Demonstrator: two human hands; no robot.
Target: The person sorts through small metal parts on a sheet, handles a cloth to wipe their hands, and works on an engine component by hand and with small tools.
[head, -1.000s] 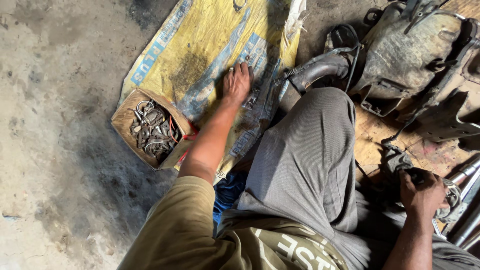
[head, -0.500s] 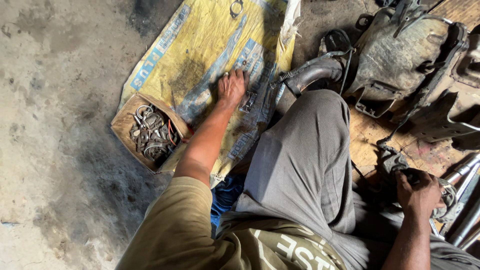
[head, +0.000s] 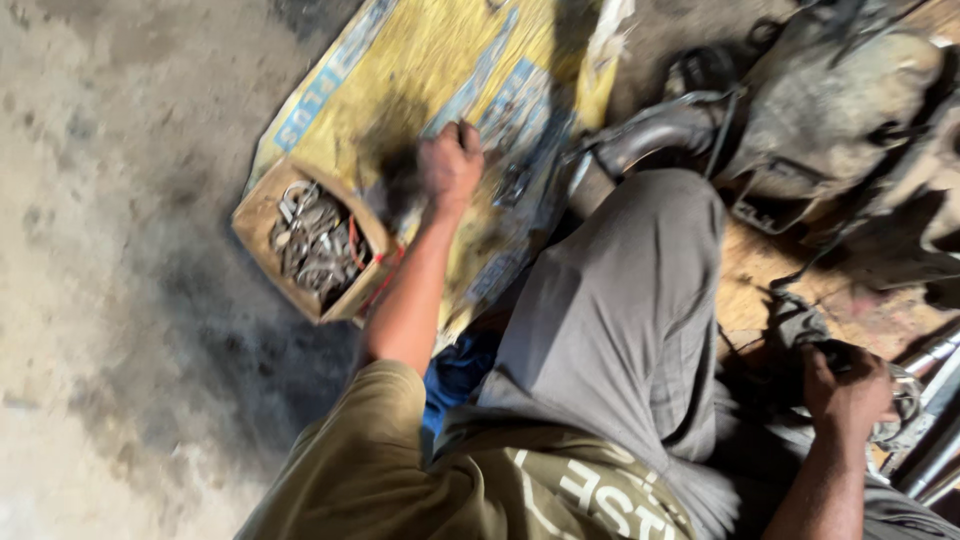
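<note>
My left hand [head: 450, 165] reaches out over a dirty yellow sack [head: 420, 80] spread on the floor, fingers curled in; the blur hides whether it holds anything. Small dark metal parts [head: 515, 185] lie on the sack just right of it. An open cardboard box [head: 262, 215] full of metal rings and small parts stands on the sack's near left corner, close to my forearm. My right hand [head: 848, 390] is low at the right, closed around a round metal part [head: 905, 395] beside some metal tubes.
A curved grey pipe [head: 650, 135] and a large grimy engine casing [head: 840, 90] lie at the upper right on a wooden board [head: 760, 290]. Metal tubes [head: 930, 440] run along the right edge. My bent knee in grey trousers [head: 620, 310] fills the middle. Stained concrete floor [head: 110, 250] spreads left.
My left hand has lifted off the sack and curled its fingers, shifting slightly toward the box. The right hand stays gripped on the metal part. The view has shifted and blurred.
</note>
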